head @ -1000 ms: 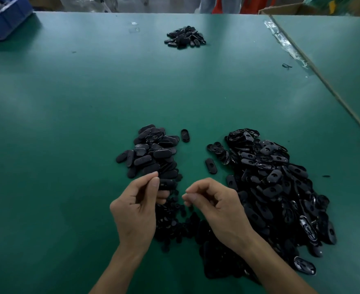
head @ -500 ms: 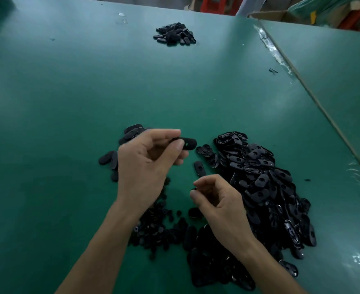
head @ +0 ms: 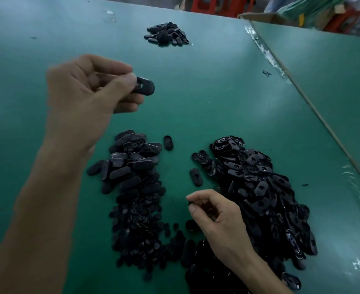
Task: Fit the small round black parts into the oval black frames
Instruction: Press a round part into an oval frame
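Observation:
My left hand (head: 85, 88) is raised above the green table (head: 206, 98), far from the near piles, pinching an oval black frame (head: 146, 87) between thumb and fingers. My right hand (head: 215, 217) hovers low between the piles, with fingertips pinched on a small dark part (head: 190, 203) that is mostly hidden. A heap of oval black frames (head: 266, 192) lies to the right. Matte oval pieces (head: 130, 164) are stacked at centre-left. Below them lies a scatter of small round black parts (head: 141, 225). A small pile of oval pieces (head: 166, 35) sits at the far side.
Two single oval frames (head: 168, 142) (head: 196, 177) lie loose between the piles. A seam with clear tape (head: 266, 49) runs diagonally where a second green table joins on the right. A cardboard box (head: 266, 18) and red stools stand beyond the far edge.
My left hand has lifted away from the near piles and moved forward toward the far pile, carrying an oval frame. My right hand has stayed low, fingers pinched.

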Demonstrator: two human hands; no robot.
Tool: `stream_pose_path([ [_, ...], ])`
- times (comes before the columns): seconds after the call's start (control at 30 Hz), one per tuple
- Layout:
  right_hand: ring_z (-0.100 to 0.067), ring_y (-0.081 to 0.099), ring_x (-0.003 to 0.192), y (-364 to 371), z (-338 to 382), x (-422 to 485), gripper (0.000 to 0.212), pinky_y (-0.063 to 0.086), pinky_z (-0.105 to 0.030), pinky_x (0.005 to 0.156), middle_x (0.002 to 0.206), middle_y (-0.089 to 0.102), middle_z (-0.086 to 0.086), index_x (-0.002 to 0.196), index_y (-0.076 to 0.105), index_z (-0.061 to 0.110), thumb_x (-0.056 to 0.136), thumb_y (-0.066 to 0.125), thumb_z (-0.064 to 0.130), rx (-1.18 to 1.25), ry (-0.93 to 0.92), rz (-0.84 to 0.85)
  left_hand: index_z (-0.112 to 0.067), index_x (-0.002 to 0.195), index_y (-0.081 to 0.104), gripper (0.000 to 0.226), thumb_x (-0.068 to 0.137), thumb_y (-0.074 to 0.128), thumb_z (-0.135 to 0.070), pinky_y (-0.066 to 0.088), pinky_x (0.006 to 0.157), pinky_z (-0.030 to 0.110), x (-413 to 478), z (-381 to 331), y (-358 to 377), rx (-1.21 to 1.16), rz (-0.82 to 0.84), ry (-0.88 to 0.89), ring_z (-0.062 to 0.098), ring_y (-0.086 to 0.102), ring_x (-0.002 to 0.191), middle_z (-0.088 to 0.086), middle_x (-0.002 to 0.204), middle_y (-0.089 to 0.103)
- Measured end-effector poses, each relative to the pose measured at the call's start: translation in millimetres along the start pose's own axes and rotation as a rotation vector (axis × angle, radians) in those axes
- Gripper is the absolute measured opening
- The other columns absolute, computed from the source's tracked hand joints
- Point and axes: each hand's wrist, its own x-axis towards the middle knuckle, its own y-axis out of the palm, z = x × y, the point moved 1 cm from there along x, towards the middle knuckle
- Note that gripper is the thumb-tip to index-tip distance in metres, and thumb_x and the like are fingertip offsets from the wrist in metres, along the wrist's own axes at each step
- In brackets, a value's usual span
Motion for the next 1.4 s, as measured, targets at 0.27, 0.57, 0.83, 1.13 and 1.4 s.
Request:
stream_pose_path([
  [0.27,-0.009,0.064,0.088,6,0,3,0.027,0.051,-0.018,0.070,0.093,0.065,0.019,0.092,0.071,0.039,0.093,0.068,0.012,-0.106,-0.071,-0.066,-0.016,0.087,0.074,0.011,0.086,0.074,-0.005,0.059,0.058,0.026,-83,69,11,0.016,0.164,-0.243,0.027,0.075,0.067,0.011,0.078,0.076],
  [0.57,-0.005,0.062,0.073,11,0,5,0.020,0.049,-0.015,0.063,0.086,0.065,0.020,0.099,0.069,0.036,0.092,0.069,0.017,-0.131,-0.013,-0.064,-0.005,0.093,0.069,0.009,0.085,0.072,-0.010,0.058,0.057,0.027,-114,92,7,-0.077,0.125,-0.268,0.028,0.074,0.066,0.013,0.076,0.074],
  [0.83,-0.009,0.064,0.074,16,-1,11,0.021,0.052,-0.025,0.067,0.081,0.069,0.011,0.090,0.066,0.036,0.096,0.064,0.016,-0.061,-0.021,-0.025,-0.012,0.091,0.071,0.013,0.086,0.069,0.000,0.057,0.049,0.027,-140,80,15,-0.152,0.132,-0.240,0.025,0.075,0.069,0.013,0.073,0.070],
  [1.13,-0.022,0.064,0.070,11,-7,12,0.023,0.057,-0.041,0.063,0.079,0.069,0.001,0.094,0.070,0.039,0.095,0.065,0.016,-0.060,0.031,-0.099,-0.019,0.094,0.072,0.020,0.080,0.079,-0.006,0.057,0.050,0.026,-148,77,13,-0.206,0.162,-0.271,0.026,0.075,0.068,-0.001,0.073,0.073],
  [1.4,-0.033,0.057,0.067,19,3,2,0.035,0.051,-0.042,0.061,0.077,0.065,-0.001,0.101,0.071,0.042,0.094,0.063,0.009,0.009,0.004,-0.098,-0.023,0.100,0.075,0.027,0.086,0.068,-0.001,0.058,0.052,0.026,-149,83,10,-0.199,0.161,-0.332,0.023,0.076,0.081,0.008,0.083,0.076],
])
